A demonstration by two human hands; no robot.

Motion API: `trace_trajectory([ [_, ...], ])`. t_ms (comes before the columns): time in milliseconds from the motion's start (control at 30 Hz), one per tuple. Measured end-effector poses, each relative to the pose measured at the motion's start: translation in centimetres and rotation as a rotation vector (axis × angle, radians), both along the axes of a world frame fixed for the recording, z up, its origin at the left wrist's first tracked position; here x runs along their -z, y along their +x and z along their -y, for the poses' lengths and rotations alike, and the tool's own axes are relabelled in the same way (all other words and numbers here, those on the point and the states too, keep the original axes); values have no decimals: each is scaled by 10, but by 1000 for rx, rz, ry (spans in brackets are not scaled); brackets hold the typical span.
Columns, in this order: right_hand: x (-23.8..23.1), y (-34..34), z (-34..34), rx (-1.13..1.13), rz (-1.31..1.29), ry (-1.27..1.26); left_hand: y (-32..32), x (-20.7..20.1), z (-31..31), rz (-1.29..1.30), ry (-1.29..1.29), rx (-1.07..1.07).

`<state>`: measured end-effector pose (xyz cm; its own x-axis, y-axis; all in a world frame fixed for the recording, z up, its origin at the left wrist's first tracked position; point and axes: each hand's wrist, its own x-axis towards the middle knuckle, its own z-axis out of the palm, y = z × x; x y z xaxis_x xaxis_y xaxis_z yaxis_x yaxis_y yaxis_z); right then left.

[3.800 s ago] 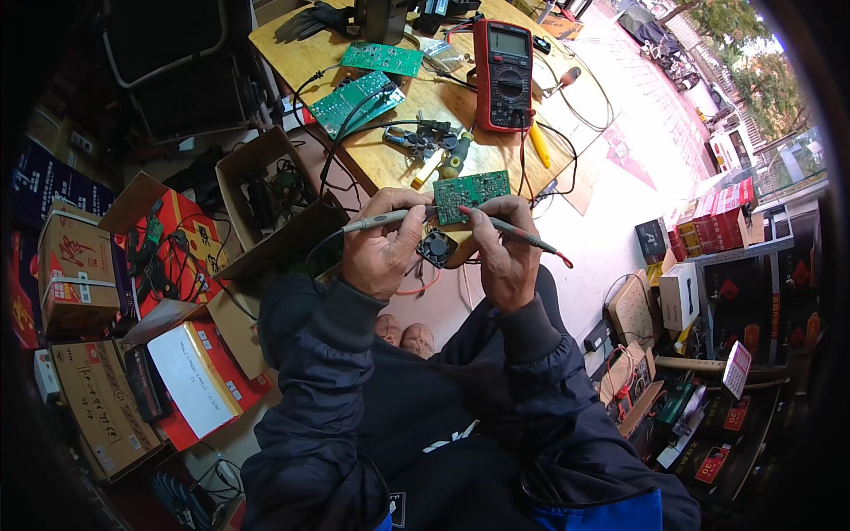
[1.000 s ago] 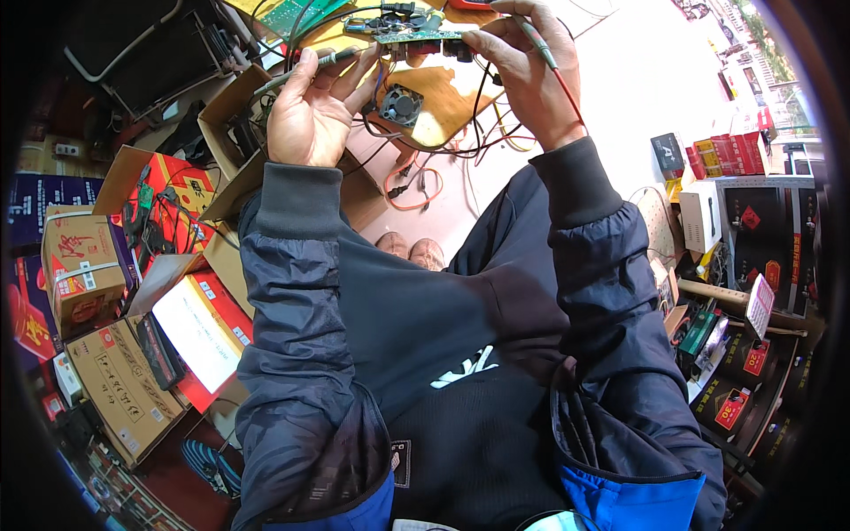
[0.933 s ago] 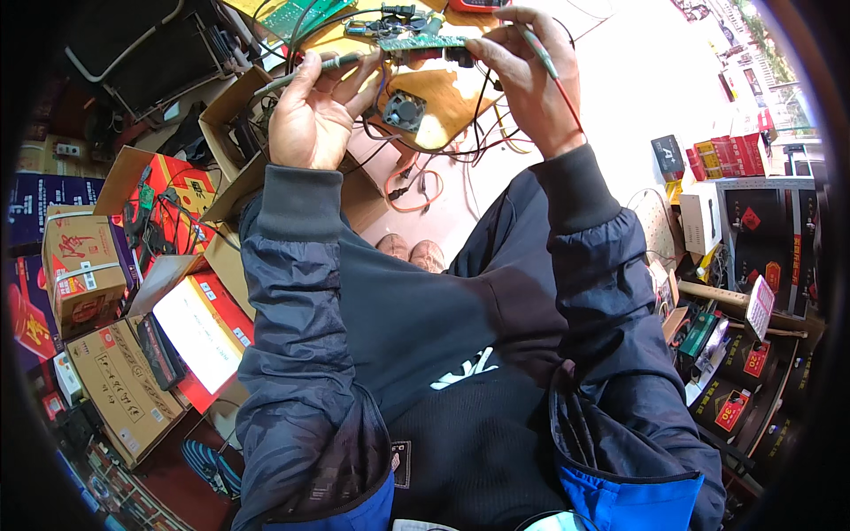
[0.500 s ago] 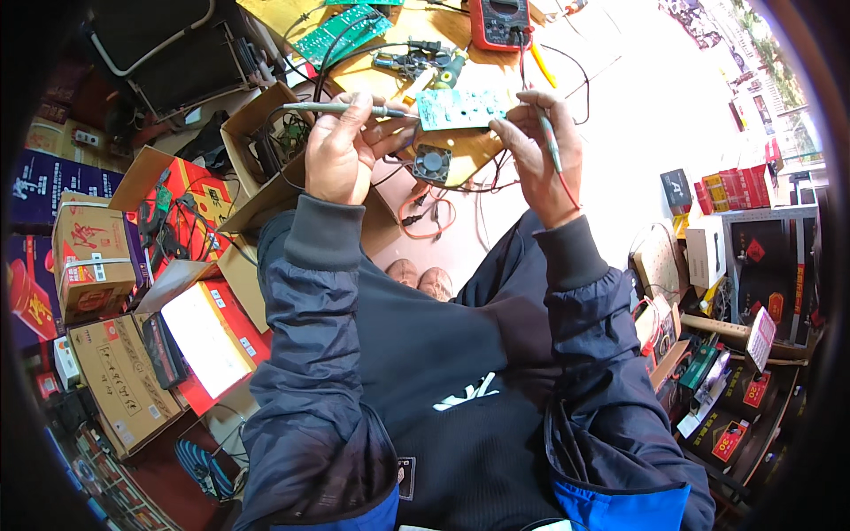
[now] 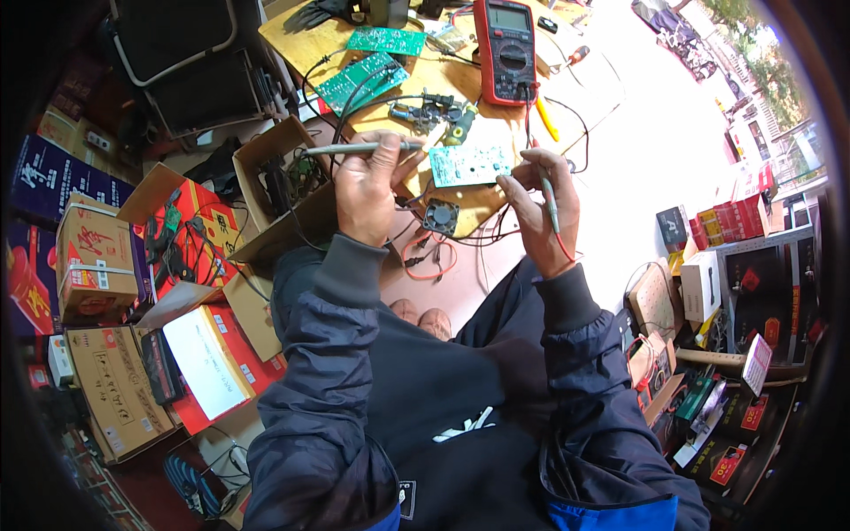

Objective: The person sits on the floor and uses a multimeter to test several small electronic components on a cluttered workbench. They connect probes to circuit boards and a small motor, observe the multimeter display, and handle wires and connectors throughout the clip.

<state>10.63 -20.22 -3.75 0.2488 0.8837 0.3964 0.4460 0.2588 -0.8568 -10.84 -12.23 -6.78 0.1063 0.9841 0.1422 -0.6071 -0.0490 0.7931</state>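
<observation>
A green circuit board (image 5: 470, 166) is held up above the near edge of the wooden table. My right hand (image 5: 545, 221) pinches its right end, and a grey test probe (image 5: 550, 202) with a red lead also lies in that hand. Closed around another grey test probe (image 5: 352, 149) is my left hand (image 5: 365, 200); this probe points right, its tip beside the board's upper left corner. Whether the tip touches the board I cannot tell. Beyond the board, a red multimeter (image 5: 512, 60) lies on the table. A small black cooling fan (image 5: 440, 216) sits just below the board.
More green circuit boards (image 5: 361, 81) lie on the wooden table (image 5: 292, 34), with cables and a yellow-handled tool (image 5: 547, 119). An open cardboard box (image 5: 257, 161) of cables stands left of the table. Boxes are stacked along the left; cartons and a calculator (image 5: 757, 365) are at right.
The view has tilted up, bringing the multimeter's whole body and screen into sight. My left probe tip has shifted from the board's left edge toward its upper corner. Both hands keep their holds.
</observation>
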Motion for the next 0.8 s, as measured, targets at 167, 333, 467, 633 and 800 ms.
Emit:
trace_trajectory([
  [167,-14,-7,2,15,-156,12,7,-2,5,-168,94,-51],
  [333,-26,-8,4,20,98,87,9,-4,7,-176,115,-64],
  [467,-28,-9,4,-24,114,91,9,-2,7,-264,151,-69],
  [633,-21,-17,3,-68,-116,13,10,-1,7,-267,150,-60],
  [800,-18,-20,-2,-118,-210,-34,11,-3,9,-278,151,-80],
])
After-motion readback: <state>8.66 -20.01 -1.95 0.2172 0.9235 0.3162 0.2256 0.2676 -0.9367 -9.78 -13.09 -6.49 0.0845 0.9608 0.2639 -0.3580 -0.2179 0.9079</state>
